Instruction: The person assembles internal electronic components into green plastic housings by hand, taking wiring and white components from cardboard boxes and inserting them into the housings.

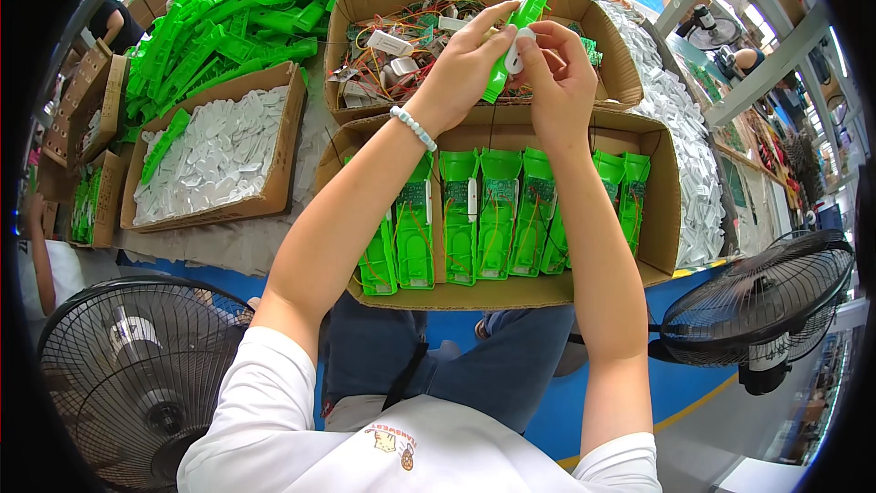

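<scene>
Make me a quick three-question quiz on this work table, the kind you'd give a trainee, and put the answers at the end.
1. Multiple choice: What does the left hand hold?
A) a roll of tape
B) a green plastic piece
C) a screwdriver

2. True or false: One black fan stands to the person's left and another black fan to the right.

3. Short answer: The near carton holds a row of green housings. What mostly fills the far carton just beyond it?

Key:
1. B
2. True
3. A tangle of wired electronic parts
</scene>
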Demonstrator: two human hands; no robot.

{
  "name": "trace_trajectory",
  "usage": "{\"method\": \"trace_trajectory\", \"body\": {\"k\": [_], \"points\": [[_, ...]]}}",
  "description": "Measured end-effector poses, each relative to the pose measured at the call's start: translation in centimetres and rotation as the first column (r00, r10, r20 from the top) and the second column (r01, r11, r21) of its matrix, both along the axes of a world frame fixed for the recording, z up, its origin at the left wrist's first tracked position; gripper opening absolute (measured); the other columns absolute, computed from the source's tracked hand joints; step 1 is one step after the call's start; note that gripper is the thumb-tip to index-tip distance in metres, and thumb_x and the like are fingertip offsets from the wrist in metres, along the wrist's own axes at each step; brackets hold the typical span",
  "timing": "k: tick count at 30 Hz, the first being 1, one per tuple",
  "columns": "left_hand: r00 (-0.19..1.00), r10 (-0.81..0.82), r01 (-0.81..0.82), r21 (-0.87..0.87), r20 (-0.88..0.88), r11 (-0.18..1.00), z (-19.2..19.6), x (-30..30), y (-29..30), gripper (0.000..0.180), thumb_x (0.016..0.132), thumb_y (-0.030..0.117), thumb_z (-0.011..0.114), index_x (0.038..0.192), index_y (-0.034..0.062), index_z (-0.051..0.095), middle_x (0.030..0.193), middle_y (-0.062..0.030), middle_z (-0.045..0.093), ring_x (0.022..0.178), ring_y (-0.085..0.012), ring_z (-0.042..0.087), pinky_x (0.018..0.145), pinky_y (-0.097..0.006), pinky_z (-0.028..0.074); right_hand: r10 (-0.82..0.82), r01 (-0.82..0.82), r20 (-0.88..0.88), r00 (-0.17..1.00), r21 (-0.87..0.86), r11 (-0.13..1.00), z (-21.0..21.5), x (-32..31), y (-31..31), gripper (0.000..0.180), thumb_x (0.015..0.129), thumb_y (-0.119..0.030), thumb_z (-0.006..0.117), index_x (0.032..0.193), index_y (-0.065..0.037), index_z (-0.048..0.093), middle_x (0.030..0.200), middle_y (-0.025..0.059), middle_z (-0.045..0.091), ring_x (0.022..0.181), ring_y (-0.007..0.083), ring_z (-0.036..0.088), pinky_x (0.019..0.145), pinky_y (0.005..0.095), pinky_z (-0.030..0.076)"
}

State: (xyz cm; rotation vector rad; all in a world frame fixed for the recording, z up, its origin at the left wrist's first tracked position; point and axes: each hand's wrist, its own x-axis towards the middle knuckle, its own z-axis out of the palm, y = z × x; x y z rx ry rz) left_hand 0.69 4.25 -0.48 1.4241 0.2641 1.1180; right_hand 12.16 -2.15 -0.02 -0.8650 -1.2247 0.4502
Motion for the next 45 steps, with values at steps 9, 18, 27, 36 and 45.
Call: {"method": "trace_trajectory", "body": {"k": [9, 18, 27, 36, 45], "points": [[0.998, 0.043, -0.041, 0.041, -0.037, 0.998, -0.44, 0.24, 0.33, 0.041, 0.103, 0.02, 0.048, 0.142, 0.0084, 0.047, 0.098, -0.0035, 0.064, 0.085, -0.0092, 0.059, 0.062, -0.024, 0.05, -0.017, 0.017, 0.019, 1.0, -0.006, 1.0, -0.05, 0.06, 0.02, 0.019, 0.094, -0.007, 0.061, 0.11, 0.002, 0.058, 0.091, 0.0065, 0.062, 0.079, 0.0107, 0.064, 0.057, 0.0243, 0.058], [0.996, 0.061, -0.056, 0.08, -0.062, 0.995, -0.45, 0.23, 0.29, 0.041, 0.103, 0.02, 0.048, 0.142, 0.0084, 0.047, 0.098, -0.0032, 0.063, 0.088, -0.0089, 0.058, 0.067, -0.024, 0.05, -0.027, 0.027, 0.02, 0.999, 0.001, 1.0, -0.08, 0.04, 0.03, 0.019, 0.093, -0.006, 0.06, 0.11, 0.002, 0.058, 0.091, 0.0065, 0.061, 0.08, 0.0108, 0.064, 0.057, 0.0253, 0.058], [0.994, 0.07, -0.064, 0.075, -0.081, 0.995, -0.44, 0.21, 0.33, 0.042, 0.102, 0.02, 0.048, 0.142, 0.0086, 0.047, 0.101, -0.0041, 0.064, 0.087, -0.0088, 0.059, 0.067, -0.023, 0.051, -0.038, 0.038, 0.027, 0.999, -0.007, 0.999, 0.02, 0.01, 0.02, 0.019, 0.093, -0.008, 0.061, 0.109, 0.002, 0.058, 0.09, 0.0063, 0.061, 0.08, 0.0104, 0.064, 0.057, 0.0256, 0.059], [0.988, 0.097, -0.087, 0.083, -0.117, 0.993, -0.37, 0.07, 0.09, 0.042, 0.102, 0.021, 0.049, 0.142, 0.0085, 0.047, 0.109, -0.0067, 0.065, 0.105, -0.0104, 0.056, 0.091, -0.026, 0.044, -0.051, 0.051, 0.021, 0.998, -0.007, 0.999, -0.03, -0.03, -0.04, 0.018, 0.092, -0.007, 0.061, 0.108, 0.002, 0.059, 0.09, 0.0064, 0.061, 0.08, 0.01, 0.063, 0.056, 0.0251, 0.057], [0.989, 0.111, -0.101, 0.106, -0.095, 0.989, -0.31, 0.14, 0.03, 0.042, 0.102, 0.021, 0.049, 0.142, 0.0069, 0.048, 0.118, -0.0084, 0.061, 0.108, -0.0115, 0.055, 0.093, -0.027, 0.045, -0.056, 0.056, 0.034, 0.998, 0.001, 0.998, -0.05, -0.09, 0.05, 0.017, 0.092, -0.007, 0.061, 0.107, 0.001, 0.059, 0.09, 0.0061, 0.061, 0.079, 0.0099, 0.063, 0.057, 0.0246, 0.057]]}}
